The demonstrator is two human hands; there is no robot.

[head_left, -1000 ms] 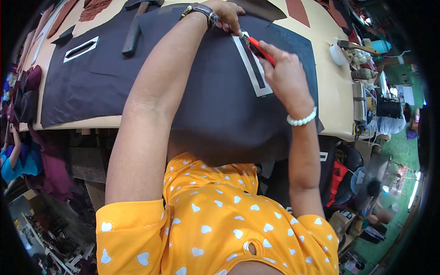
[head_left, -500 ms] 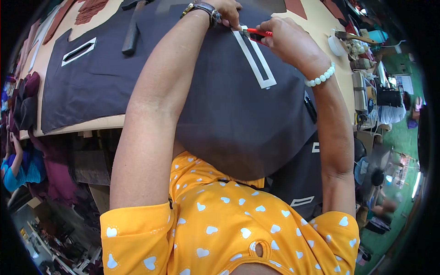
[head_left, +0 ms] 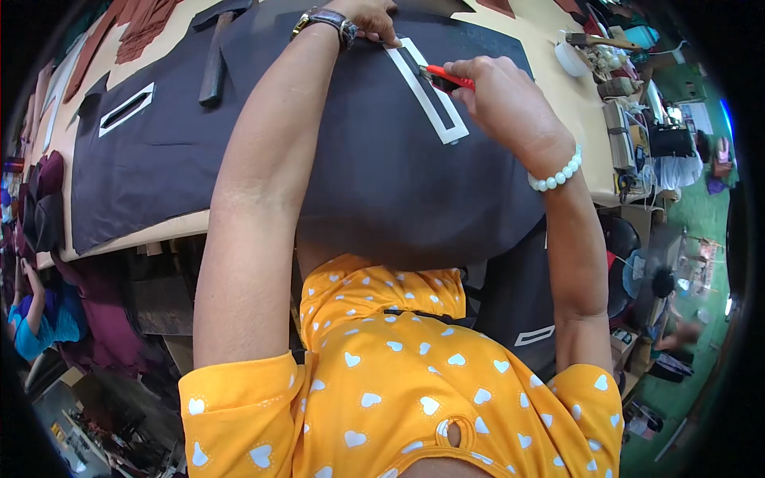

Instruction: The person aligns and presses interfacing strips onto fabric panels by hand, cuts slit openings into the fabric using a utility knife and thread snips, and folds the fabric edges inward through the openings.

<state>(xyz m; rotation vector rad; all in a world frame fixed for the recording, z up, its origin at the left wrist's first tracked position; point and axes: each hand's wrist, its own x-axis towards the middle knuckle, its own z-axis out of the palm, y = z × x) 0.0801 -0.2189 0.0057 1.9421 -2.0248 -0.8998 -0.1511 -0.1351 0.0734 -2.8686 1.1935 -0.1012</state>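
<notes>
My right hand (head_left: 502, 95) is closed round a red and black cutter (head_left: 448, 78), its tip at the slot of a white rectangular frame (head_left: 447, 127) on dark sheet material (head_left: 374, 151). At the top end of this frame, my left hand (head_left: 373, 17) presses down with its fingers; some of them are hidden, and it holds nothing that I can see. A second white frame (head_left: 111, 123) with a dark slot lies on the same material at the left.
A hammer (head_left: 213, 72) rests on the dark material. Brown pieces (head_left: 147, 30) lie on the pale table (head_left: 564, 119) at the back left. On the right are a white bowl (head_left: 570, 60) and a brush (head_left: 602, 41). Another person (head_left: 40, 315) is at the far left.
My right hand has drawn the cutter away from the frame's top end and slightly down along the slot. My left hand stays by the top end. The view has shifted slightly.
</notes>
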